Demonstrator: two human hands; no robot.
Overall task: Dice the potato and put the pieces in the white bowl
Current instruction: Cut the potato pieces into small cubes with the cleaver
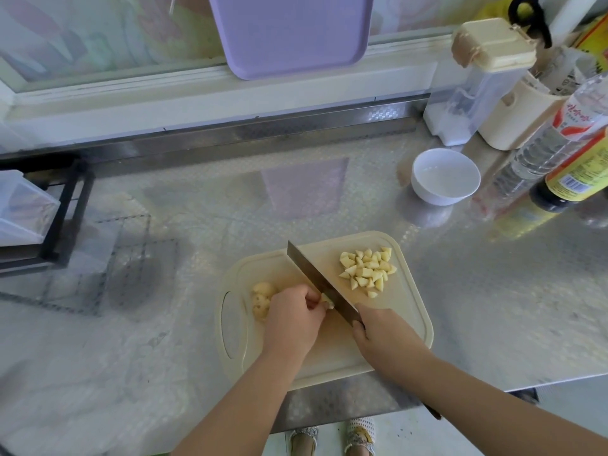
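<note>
A beige cutting board (404, 327) lies on the steel counter in front of me. My right hand (381, 334) grips the handle of a cleaver (316, 281) whose blade runs diagonally across the board. My left hand (292, 320) pins a small potato strip (328, 302) against the blade. An uncut potato chunk with skin (261, 299) lies just left of that hand. A pile of several diced potato pieces (367, 271) sits on the board's far right part. The white bowl (444, 177) stands beyond the board at the right and looks empty.
Bottles (556, 153) and a cream utensil holder (516, 116) crowd the far right. A clear dispenser (460, 103) stands behind the bowl. A purple tray (289, 31) leans on the window. A black rack (65, 209) with a plastic box sits at the left.
</note>
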